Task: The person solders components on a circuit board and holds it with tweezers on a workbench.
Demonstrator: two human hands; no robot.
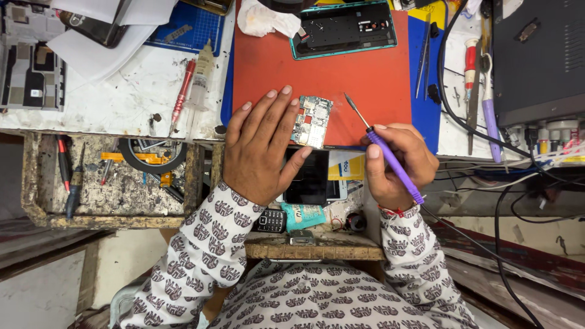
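My left hand [263,146] lies flat with fingers spread on the near edge of an orange work mat [365,73], its fingertips beside a small green phone circuit board [312,120]. My right hand [393,164] grips a purple-handled precision screwdriver [390,158], whose metal tip points up and left over the mat, close to the board but apart from it. An opened phone body with a teal frame [343,30] lies at the mat's far edge, next to a crumpled white tissue [265,18].
An open drawer below the bench holds a dark phone [308,176], a keypad phone [271,220] and small parts. A second drawer [109,183] on the left holds tools. Tweezers [421,58], screwdrivers, a syringe [198,79] and cables lie around; a dark box [539,55] stands right.
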